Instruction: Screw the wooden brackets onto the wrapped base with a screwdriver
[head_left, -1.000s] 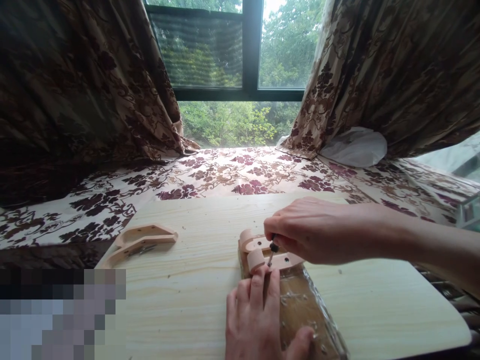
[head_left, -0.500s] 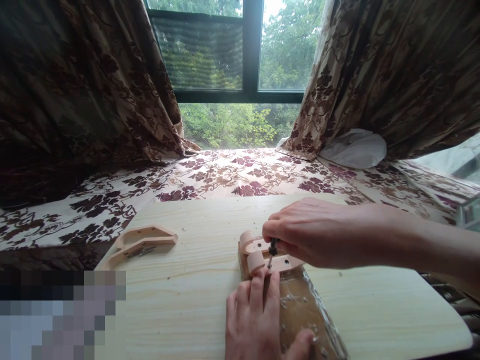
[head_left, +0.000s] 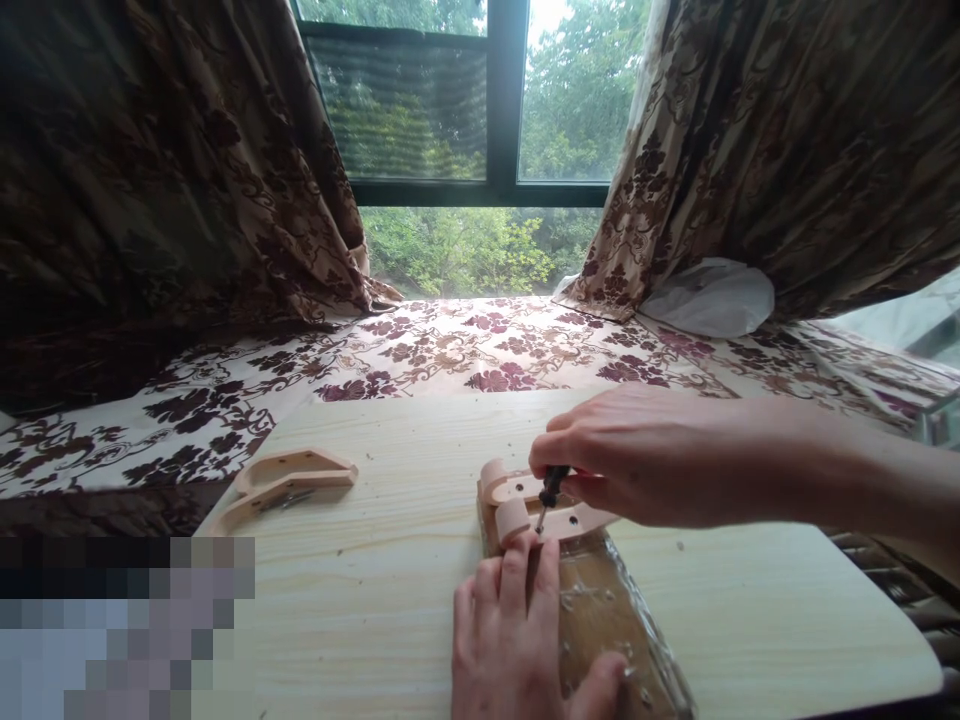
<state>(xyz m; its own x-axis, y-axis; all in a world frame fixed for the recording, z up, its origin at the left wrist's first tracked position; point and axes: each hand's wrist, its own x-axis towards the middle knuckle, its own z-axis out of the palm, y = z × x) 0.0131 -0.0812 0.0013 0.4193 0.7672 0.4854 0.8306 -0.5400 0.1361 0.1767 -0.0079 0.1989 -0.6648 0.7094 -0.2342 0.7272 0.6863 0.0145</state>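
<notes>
"What lies furthest to your left?"

"Two loose wooden hooks [head_left: 319, 481] lie near the left edge of your table [head_left: 375, 560], with small metal screws [head_left: 289, 501] beside the nearer one."

"And your left hand [head_left: 506, 630]?"

"It comes in over the table's near edge, fingers held close and thumb spread wide, flat on a brown block [head_left: 592, 610] that looks wrapped in clear film. Your fingertips press against the near hook [head_left: 559, 524]."

"Where is that hook, and which way does it point?"

"Across the block's far end, just beside the far hook [head_left: 508, 492]. Both have their rounded knobs to the left; the near hook's long axis runs left to right, its slim end reaching your right hand [head_left: 615, 460]. The block's own axis runs away from the table's near edge, slanting left."

"How should the near hook handle?"

"Light and stiff, I'd judge, and apt to slide on slick film. Hold it low along its side, clear of the hole by the knob."

"Your right hand?"

"It pinches the dark handle of a screwdriver [head_left: 553, 487], thumb against fingers. The shaft slopes down and slightly left, tip at that hole."
</notes>
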